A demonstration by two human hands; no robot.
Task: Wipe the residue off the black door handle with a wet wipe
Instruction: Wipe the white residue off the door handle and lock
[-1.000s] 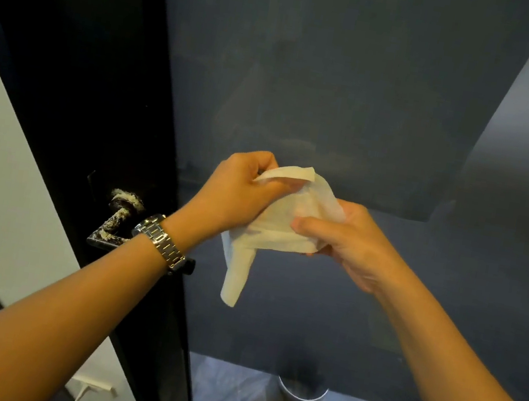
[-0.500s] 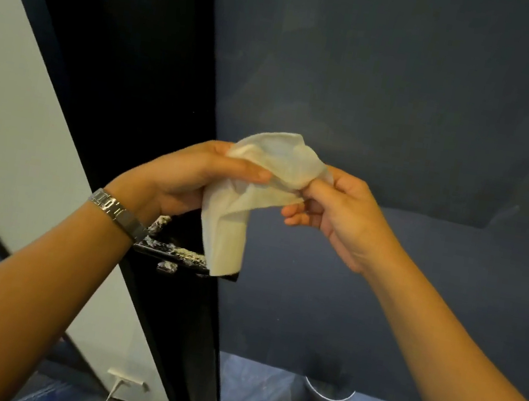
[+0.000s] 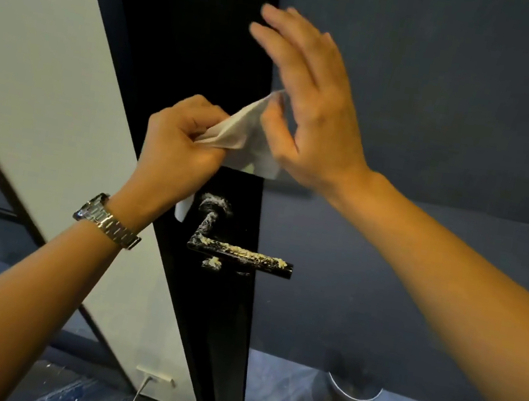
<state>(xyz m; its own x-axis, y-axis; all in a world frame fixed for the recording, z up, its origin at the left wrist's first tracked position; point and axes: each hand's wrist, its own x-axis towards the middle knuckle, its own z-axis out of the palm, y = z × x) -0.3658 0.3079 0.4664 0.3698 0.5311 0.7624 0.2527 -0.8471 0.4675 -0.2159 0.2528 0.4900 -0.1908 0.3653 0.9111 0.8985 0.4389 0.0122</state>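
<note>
Now, far left, a white wall panel (image 3: 52,62) leans across the view, with a wall socket (image 3: 155,375) low at its foot. Next comes a metal wristwatch (image 3: 107,220) on the left wrist, and above it the left hand (image 3: 177,152), fingers curled tight, gripping the wet wipe (image 3: 243,131). The wipe stretches up and to the right from that fist, and a loose corner hangs below the hand, just beside the handle's round base. On the black door (image 3: 213,36), right under both hands, sits the black door handle (image 3: 237,253): its lever points right, crusted with pale residue, and the wipe is not touching it. Then the right hand (image 3: 308,113), blurred, fingers straight and spread wide, thumb up against the wipe's top corner; whether it pins the wipe, I can't tell. Beyond it, a dark blue wall (image 3: 446,90).
</note>
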